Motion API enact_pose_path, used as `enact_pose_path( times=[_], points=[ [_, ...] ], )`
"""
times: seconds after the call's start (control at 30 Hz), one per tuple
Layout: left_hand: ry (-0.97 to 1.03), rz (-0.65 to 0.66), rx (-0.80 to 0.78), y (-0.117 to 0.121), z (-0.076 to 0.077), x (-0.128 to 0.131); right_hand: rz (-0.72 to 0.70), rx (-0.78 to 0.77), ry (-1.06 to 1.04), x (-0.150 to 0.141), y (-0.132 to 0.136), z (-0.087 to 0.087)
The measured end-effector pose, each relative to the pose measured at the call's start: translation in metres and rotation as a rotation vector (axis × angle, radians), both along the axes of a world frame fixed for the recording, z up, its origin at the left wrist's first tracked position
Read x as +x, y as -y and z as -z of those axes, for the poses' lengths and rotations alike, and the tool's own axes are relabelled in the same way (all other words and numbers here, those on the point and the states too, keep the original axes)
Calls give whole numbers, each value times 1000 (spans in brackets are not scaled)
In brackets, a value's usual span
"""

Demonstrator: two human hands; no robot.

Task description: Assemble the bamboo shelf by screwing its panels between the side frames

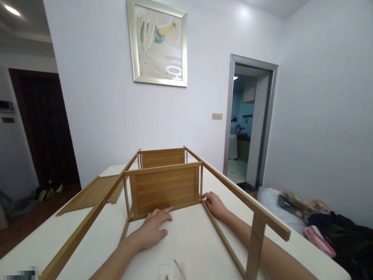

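Note:
A wooden shelf frame [230, 181] lies on its side on the white table [186, 243], with two slatless panels standing across it. My left hand [154, 229] rests by the lower edge of the nearer wooden panel [167, 188], its fingers spread and fingertips touching that edge. Outside the frame, my right hand [215, 204] is closed at the lower right corner, where the panel meets the lower rail [220, 233]. Whatever its curled fingertips hold there is hidden. A small clear plastic bag [170, 272] and a thin metal piece lie at the table's front.
Another wooden panel [90, 194] lies flat at the table's left. To the right are piled clothes and soft toys [305, 208]. A picture [159, 42] hangs on the wall behind. Through the doorway [241, 120], a person stands in another room.

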State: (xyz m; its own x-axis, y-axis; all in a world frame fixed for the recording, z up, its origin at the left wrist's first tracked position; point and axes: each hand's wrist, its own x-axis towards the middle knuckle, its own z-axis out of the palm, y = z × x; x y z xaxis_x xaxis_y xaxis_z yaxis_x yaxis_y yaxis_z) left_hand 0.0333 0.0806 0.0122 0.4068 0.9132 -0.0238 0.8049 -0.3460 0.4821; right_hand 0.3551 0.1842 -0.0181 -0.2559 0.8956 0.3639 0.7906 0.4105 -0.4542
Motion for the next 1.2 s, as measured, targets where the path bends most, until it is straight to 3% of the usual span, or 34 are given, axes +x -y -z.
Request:
enact_pose_path(
  times=[0.4, 0.67, 0.93, 1.1, 1.2],
  points=[
    [69, 12, 70, 1, 4, -3, -22, 6, -23, 1, -1, 1],
    [144, -64, 131, 8, -1, -9, -57, 25, -80, 4, -3, 3],
    [107, -301, 258, 41, -10, -55, -14, -36, -257, 5, 1, -7],
    [22, -576, 272, 59, 9, -90, 25, -118, -385, 16, 14, -34],
    [-54, -672, 206, 61, 19, -97, 23, -118, -438, 33, 41, -49]
  ],
)
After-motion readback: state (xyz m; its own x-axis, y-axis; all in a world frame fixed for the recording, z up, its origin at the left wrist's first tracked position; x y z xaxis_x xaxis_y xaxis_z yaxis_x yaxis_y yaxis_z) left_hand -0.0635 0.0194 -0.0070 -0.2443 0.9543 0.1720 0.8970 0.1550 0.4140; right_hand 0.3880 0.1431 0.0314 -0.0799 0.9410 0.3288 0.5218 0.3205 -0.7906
